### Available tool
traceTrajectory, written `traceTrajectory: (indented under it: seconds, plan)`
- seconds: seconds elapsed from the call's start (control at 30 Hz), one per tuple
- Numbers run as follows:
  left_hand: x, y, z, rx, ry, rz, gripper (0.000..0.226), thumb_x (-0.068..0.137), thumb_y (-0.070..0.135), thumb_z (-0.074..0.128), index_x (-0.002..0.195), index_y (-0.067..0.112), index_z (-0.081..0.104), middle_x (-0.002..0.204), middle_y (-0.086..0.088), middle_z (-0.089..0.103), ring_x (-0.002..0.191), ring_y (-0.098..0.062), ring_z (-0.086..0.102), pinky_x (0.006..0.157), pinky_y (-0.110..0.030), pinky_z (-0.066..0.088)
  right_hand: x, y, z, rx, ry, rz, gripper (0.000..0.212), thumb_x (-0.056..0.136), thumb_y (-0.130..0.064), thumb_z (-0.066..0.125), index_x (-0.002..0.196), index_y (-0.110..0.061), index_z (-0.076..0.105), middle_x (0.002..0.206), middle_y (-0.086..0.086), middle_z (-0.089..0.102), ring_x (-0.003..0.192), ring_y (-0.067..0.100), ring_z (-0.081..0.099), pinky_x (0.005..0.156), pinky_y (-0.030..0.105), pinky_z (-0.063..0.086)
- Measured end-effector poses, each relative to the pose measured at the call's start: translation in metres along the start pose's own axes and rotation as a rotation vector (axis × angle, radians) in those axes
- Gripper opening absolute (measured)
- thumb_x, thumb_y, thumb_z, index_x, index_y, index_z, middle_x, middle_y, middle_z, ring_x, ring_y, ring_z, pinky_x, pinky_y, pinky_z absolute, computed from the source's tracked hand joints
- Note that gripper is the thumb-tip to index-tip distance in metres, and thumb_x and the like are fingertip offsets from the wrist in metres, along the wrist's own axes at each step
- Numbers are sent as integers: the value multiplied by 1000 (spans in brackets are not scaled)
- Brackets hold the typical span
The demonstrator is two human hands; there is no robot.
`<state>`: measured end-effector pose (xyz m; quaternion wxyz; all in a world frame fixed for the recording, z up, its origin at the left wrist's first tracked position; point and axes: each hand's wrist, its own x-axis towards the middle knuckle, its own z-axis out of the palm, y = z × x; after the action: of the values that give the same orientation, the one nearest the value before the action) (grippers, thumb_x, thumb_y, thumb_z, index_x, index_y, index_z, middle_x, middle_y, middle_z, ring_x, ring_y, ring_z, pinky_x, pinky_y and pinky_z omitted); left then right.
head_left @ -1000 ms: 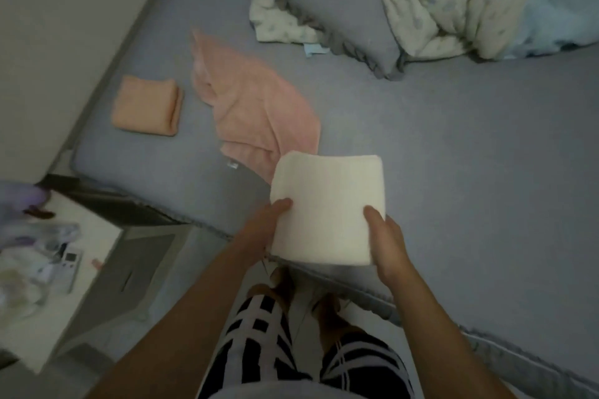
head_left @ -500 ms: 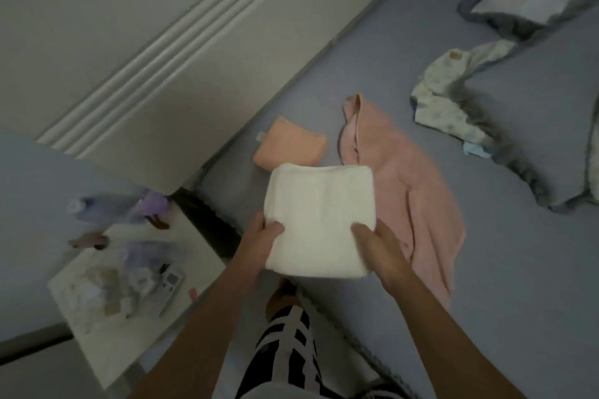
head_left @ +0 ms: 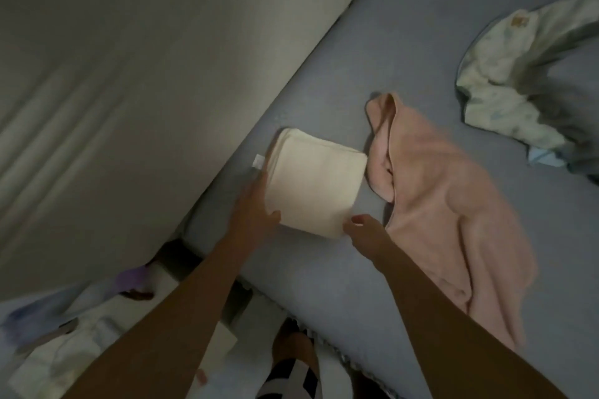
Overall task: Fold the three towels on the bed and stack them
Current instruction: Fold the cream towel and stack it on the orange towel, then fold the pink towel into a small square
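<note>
— Grey bed point(head_left: 405, 52), dim room: where's the cream towel point(head_left: 312, 186)?
— Folded, beside the loose pink towel point(head_left: 447, 204). Left hand point(head_left: 256, 207) grips its near-left edge; right hand point(head_left: 364, 227), fingers loosely curled, touches its near corner.

A patterned blanket point(head_left: 505, 74) lies crumpled far right; a bedside table point(head_left: 107, 334) holds blurred, perhaps purple, clutter.
</note>
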<state>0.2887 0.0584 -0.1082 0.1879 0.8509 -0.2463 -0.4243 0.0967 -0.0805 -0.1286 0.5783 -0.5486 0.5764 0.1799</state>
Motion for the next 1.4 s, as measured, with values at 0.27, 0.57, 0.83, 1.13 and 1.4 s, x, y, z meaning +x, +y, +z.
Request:
traceTrajectory:
  seconds: [0.27,0.57,0.83,1.13,1.4]
  plan:
    - [-24,92,81,-41,104,393,35,80,12,60,115,16,65,116,-3,62,103,-21,60,87,-28,46,-15,65,-100,-9,404,-36,38,92,-25,59,128,-12,56,122,9,62,100,14,60,89,27,47]
    - [82,165,255,-375,-50,-38,41,78,19,76,113,14,54,101,1,56,96,-19,56,80,-26,42,62,200,-247,-66,750,133,57,91,-44,56,137,-11,49,137,21,52,125,40,50,105,45,38]
    - [-13,133,316,-529,58,33,47,78,12,65,124,11,54,111,-2,61,96,-12,59,85,-23,50,13,287,-231,21,589,-149,31,81,-39,57,88,-9,62,80,12,66,77,30,59,65,29,34]
    - [-100,79,346,-326,4,-227,45,65,39,63,101,11,58,88,-5,61,76,-18,57,63,-28,44,-62,441,-218,-59,182,136,32,89,-41,61,115,-22,66,110,5,70,88,20,58,76,30,41]
    - [-9,125,335,-352,297,-168,75,80,43,75,135,4,41,126,-4,57,118,-25,55,97,-22,40,-14,336,-201,63,197,-116,41,89,-58,52,120,-31,60,111,-8,62,106,18,58,86,30,38]
